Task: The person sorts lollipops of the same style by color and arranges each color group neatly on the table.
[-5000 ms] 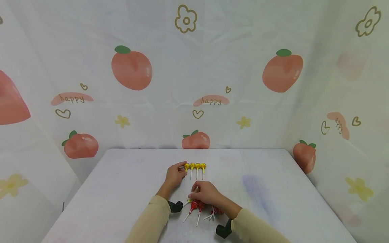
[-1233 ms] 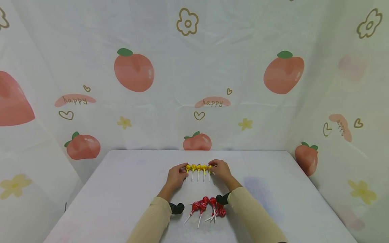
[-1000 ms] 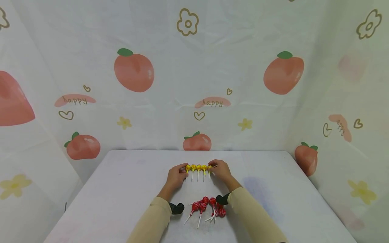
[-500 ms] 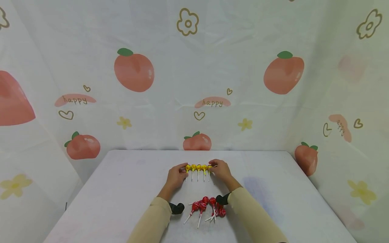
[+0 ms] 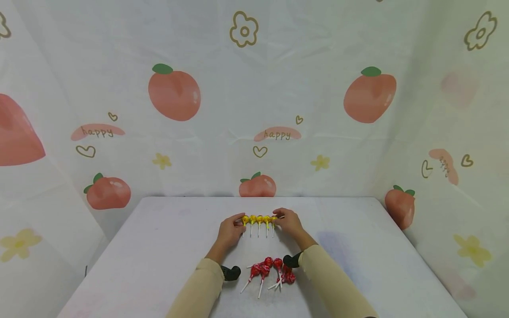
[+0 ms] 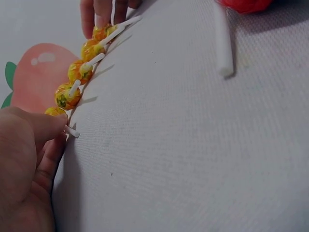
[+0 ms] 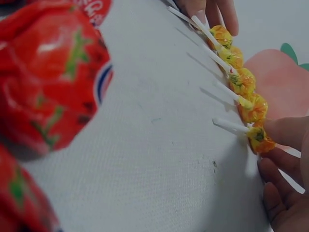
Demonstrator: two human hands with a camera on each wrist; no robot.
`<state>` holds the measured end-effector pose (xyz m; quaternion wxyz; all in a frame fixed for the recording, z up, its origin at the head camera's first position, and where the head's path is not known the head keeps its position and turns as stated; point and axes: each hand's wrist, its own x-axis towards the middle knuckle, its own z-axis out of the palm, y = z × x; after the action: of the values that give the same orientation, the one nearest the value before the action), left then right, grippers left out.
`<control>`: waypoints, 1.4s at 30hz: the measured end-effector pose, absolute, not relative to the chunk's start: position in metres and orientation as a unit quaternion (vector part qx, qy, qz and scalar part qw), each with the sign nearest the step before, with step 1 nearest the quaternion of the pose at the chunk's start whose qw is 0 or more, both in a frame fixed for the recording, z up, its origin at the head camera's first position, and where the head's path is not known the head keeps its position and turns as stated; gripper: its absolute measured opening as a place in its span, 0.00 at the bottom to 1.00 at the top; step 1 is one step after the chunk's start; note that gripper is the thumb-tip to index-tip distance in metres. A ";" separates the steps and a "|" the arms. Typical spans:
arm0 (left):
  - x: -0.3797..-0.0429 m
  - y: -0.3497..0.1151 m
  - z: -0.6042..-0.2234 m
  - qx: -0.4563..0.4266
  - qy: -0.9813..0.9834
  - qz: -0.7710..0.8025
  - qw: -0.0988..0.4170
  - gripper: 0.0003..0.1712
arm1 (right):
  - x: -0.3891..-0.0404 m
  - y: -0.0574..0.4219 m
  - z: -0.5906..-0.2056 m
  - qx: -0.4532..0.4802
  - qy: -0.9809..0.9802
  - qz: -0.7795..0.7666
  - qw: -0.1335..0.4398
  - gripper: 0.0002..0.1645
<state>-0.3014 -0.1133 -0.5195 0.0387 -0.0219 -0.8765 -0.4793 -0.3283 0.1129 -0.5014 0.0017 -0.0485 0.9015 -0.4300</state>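
Note:
A row of several yellow-wrapped lollipops (image 5: 260,219) lies side by side on the table, white sticks toward the person. At its left end, my left hand (image 5: 230,230) pinches the outermost yellow lollipop (image 6: 56,111), the thumb laid over it beside the stick. My right hand (image 5: 289,223) holds the yellow lollipop (image 7: 260,139) at the right end between thumb and fingers. The lollipop heads sit close together in a nearly straight line. Nearer the person, between the forearms, several red-wrapped lollipops (image 5: 264,270) lie loosely with their sticks at different angles.
The white table (image 5: 167,251) meets a hanging white cloth (image 5: 214,168) printed with peaches at its back edge. A black wrist device (image 5: 292,260) on the right arm hangs right by the red lollipops; another black device (image 5: 231,273) is on the left wrist.
Since five seconds ago, my right hand has moved from the near pile to the row's right end, where one more yellow lollipop now lies. Over the last second both hands stay almost still.

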 end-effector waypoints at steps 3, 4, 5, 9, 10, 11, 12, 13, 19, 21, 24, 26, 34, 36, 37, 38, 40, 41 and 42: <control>-0.301 -0.113 -0.519 -0.019 -0.875 -0.482 0.039 0.27 | -0.329 0.114 -0.501 -0.055 0.902 -0.429 -0.001 0.17; -0.301 -0.113 -0.518 -0.019 -0.875 -0.482 0.040 0.27 | -0.329 0.115 -0.502 -0.054 0.901 -0.430 -0.001 0.17; -0.300 -0.113 -0.518 -0.018 -0.875 -0.483 0.039 0.26 | -0.329 0.115 -0.502 -0.055 0.901 -0.430 -0.001 0.18; -0.300 -0.113 -0.518 -0.019 -0.875 -0.482 0.040 0.26 | -0.330 0.117 -0.504 -0.056 0.901 -0.431 -0.003 0.18; -0.301 -0.114 -0.518 -0.018 -0.875 -0.483 0.039 0.27 | -0.329 0.117 -0.504 -0.054 0.900 -0.432 -0.003 0.18; -0.301 -0.114 -0.518 -0.017 -0.874 -0.484 0.039 0.27 | -0.329 0.118 -0.504 -0.054 0.900 -0.434 -0.002 0.18; -0.301 -0.115 -0.519 -0.018 -0.874 -0.483 0.041 0.27 | -0.328 0.118 -0.503 -0.051 0.899 -0.435 -0.001 0.18; -0.302 -0.115 -0.519 -0.021 -0.876 -0.481 0.043 0.26 | -0.328 0.118 -0.503 -0.050 0.898 -0.437 0.000 0.18; -0.305 -0.118 -0.519 -0.021 -0.877 -0.479 0.044 0.26 | -0.327 0.122 -0.500 -0.050 0.892 -0.449 0.002 0.20; -0.304 -0.118 -0.520 -0.016 -0.876 -0.481 0.039 0.26 | -0.326 0.123 -0.501 -0.051 0.892 -0.450 0.004 0.20; -0.301 -0.119 -0.520 -0.010 -0.875 -0.482 0.038 0.26 | -0.323 0.125 -0.501 -0.048 0.892 -0.449 0.007 0.21; -0.298 -0.119 -0.519 -0.006 -0.875 -0.482 0.043 0.25 | -0.319 0.127 -0.499 -0.048 0.892 -0.450 0.004 0.21; -0.286 -0.124 -0.515 0.005 -0.881 -0.469 0.055 0.23 | -0.301 0.131 -0.490 -0.060 0.890 -0.452 -0.016 0.20; -0.282 -0.125 -0.512 0.006 -0.882 -0.468 0.052 0.22 | -0.296 0.131 -0.489 -0.069 0.890 -0.451 -0.021 0.20; -0.280 -0.125 -0.510 0.008 -0.882 -0.468 0.049 0.21 | -0.294 0.131 -0.489 -0.072 0.889 -0.452 -0.023 0.19; -0.278 -0.125 -0.509 0.007 -0.884 -0.466 0.049 0.21 | -0.291 0.132 -0.489 -0.078 0.889 -0.451 -0.028 0.19; -0.271 -0.125 -0.504 0.004 -0.885 -0.463 0.049 0.20 | -0.285 0.132 -0.488 -0.092 0.887 -0.450 -0.032 0.18; -0.268 -0.124 -0.502 0.001 -0.886 -0.461 0.051 0.19 | -0.282 0.132 -0.487 -0.097 0.886 -0.453 -0.032 0.18; -0.265 -0.123 -0.500 -0.004 -0.886 -0.461 0.050 0.19 | -0.279 0.133 -0.487 -0.100 0.885 -0.453 -0.031 0.18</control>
<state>-0.2649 -0.1232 -0.4997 0.0501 -0.0038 -0.8861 -0.4608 -0.2786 0.1325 -0.4869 -0.0310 -0.1003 0.8853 -0.4530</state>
